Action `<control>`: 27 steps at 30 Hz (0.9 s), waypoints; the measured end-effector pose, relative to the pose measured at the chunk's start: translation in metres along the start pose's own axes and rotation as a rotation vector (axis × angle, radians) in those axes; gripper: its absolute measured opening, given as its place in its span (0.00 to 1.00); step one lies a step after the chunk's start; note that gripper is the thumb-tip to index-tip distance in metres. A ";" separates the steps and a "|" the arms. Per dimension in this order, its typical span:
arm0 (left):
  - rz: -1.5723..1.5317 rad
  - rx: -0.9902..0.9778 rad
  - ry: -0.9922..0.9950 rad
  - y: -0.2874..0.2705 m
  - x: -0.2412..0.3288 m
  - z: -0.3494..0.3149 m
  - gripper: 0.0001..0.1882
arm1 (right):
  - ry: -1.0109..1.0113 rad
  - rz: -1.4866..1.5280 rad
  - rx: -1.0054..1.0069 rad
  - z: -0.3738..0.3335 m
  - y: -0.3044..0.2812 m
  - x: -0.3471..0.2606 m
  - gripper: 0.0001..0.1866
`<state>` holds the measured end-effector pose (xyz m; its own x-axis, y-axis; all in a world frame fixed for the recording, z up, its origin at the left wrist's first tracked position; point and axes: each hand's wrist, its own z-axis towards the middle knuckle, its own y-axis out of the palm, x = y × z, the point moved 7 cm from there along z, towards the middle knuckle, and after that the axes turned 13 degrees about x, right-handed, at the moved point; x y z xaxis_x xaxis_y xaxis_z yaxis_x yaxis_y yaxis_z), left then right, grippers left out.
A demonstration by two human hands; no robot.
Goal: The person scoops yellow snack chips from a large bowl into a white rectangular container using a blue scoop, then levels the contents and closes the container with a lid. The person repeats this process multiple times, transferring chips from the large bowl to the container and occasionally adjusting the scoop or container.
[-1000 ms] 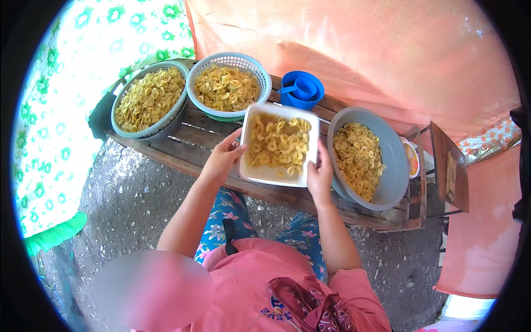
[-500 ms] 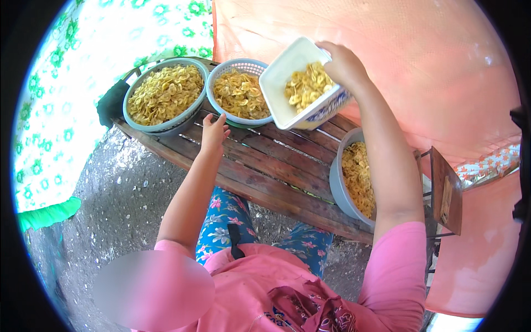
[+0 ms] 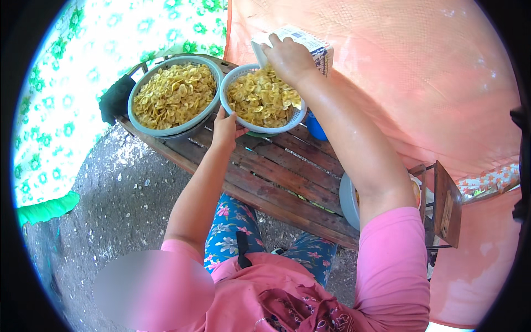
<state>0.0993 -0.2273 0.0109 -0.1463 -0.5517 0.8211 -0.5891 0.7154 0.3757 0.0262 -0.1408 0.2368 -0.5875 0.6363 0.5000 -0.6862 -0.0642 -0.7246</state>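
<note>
A white rectangular plastic tub [image 3: 301,44] is held upended by the right hand [image 3: 287,58], whose fingers are clenched over the tub's near rim, so that its mouth faces down onto the pale blue perforated plastic basket [image 3: 243,123] directly beneath the grip. The yellow sliced chips [image 3: 260,97] are heaped in that basket, touching the underside of the right hand. The basket's near rim is grasped by the left hand [image 3: 225,128], thumb above and fingers partly curled beneath, just below and to the left of the right-hand grip.

For a clean emptying, the tub's mouth would best be kept inside the basket's rim and tilted steadily, since the heap already stands close to the brim and slices could slide over the edge onto the dark wooden slatted bench [image 3: 287,171]. The basket is best kept steadied by the left hand.

Left of the left-hand grip, a grey-blue round bowl [image 3: 160,130] full of the same chips stands touching the basket. Another grey bowl [image 3: 348,200] is seen below the right forearm, mostly hidden.
</note>
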 end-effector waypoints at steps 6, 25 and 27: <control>-0.003 0.013 -0.013 -0.001 0.002 -0.001 0.26 | -0.107 -0.016 0.098 0.006 -0.022 -0.014 0.19; -0.046 -0.011 -0.035 -0.004 -0.002 0.003 0.28 | -0.079 -0.023 0.166 -0.041 -0.006 0.008 0.12; -0.036 -0.027 -0.023 -0.003 -0.002 0.003 0.27 | -0.123 -0.031 0.113 -0.044 -0.002 0.006 0.13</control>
<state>0.0989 -0.2293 0.0071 -0.1435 -0.5868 0.7969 -0.5729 0.7059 0.4166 0.0433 -0.1034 0.2206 -0.6083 0.5411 0.5807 -0.7449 -0.1366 -0.6531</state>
